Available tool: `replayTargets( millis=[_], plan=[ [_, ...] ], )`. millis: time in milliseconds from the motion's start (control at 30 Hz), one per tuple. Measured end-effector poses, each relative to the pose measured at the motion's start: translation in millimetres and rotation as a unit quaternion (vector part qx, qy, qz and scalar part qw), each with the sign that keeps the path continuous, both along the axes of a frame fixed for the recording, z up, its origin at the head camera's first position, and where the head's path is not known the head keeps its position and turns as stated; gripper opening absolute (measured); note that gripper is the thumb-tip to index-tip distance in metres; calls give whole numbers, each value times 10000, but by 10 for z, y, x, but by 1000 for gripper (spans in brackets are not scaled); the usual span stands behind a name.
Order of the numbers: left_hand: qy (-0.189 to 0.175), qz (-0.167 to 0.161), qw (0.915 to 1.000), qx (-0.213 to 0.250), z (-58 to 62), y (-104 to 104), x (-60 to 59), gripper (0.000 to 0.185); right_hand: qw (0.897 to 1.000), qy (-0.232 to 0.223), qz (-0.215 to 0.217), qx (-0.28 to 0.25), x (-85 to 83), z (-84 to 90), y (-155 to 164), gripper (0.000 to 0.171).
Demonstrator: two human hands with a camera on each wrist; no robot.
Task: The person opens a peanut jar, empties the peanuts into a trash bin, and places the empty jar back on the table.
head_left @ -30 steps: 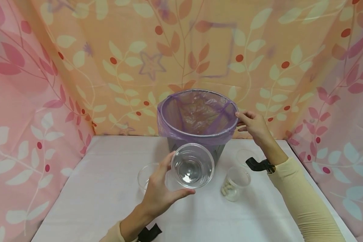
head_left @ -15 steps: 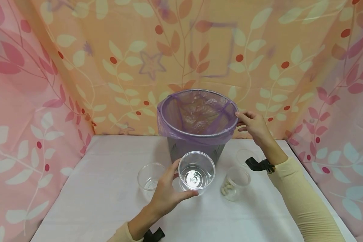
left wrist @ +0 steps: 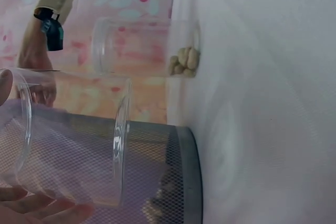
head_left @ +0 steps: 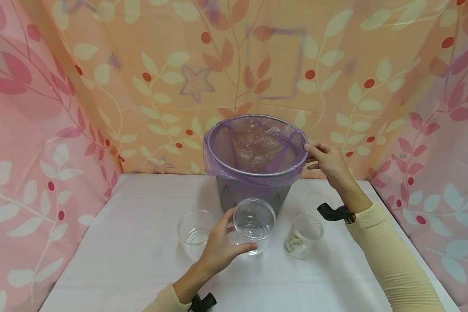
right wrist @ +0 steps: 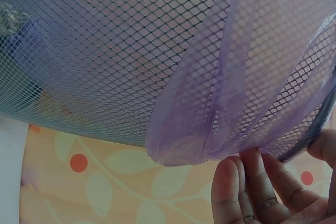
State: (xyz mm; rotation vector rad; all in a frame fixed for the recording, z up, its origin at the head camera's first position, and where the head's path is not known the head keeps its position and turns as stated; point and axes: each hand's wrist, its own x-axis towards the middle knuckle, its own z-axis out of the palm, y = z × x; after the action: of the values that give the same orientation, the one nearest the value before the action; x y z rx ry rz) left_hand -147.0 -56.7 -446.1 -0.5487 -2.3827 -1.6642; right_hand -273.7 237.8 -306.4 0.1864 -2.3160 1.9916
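Note:
My left hand (head_left: 223, 249) grips a clear plastic jar (head_left: 254, 219) by its side, thumb at the front and fingers behind. The left wrist view has this jar (left wrist: 73, 140) upright, its base apart from the white table. At the mesh wastebasket (head_left: 253, 195), my right hand (head_left: 328, 167) pinches the right side of the rim between thumb and fingers. A thin purple bag (head_left: 257, 151) lines the basket and folds over its edge. In the right wrist view, fingertips (right wrist: 252, 166) touch the bag's folded-over part.
Right of the held jar stands a clear jar (head_left: 310, 236) with several beige, peanut-like pieces (left wrist: 184, 62) at its bottom. A clear round container (head_left: 196, 227) sits to the left. A flat clear disc (head_left: 316, 200) lies near my right wrist. Patterned cloth walls enclose the white table (head_left: 113, 260).
My left hand has lowered the clear jar a little and moved it rightward, turning its mouth from facing the head camera toward upright. My right hand has stayed at the basket's rim.

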Motion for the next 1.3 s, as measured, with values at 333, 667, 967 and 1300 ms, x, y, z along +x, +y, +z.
replayTargets(
  millis=[333, 667, 967, 1300],
  plan=[
    [-255, -52, 9995, -188, -154, 69, -51, 93, 9999, 31, -13, 115, 7, 13, 3, 21],
    [-289, -143, 9987, -399, -250, 61, -42, 94, 10000, 21, 2, 68, 13, 5, 7, 19],
    [-501, -190, 9977, -427, -315, 66, -35, 92, 9999, 54, 34, 84, 4, -4, 16, 22],
    [-814, -167, 9942, -688, -381, 64, -16, 96, 10000, 53, 15, 53, 2, -5, 18, 22]
  ],
)
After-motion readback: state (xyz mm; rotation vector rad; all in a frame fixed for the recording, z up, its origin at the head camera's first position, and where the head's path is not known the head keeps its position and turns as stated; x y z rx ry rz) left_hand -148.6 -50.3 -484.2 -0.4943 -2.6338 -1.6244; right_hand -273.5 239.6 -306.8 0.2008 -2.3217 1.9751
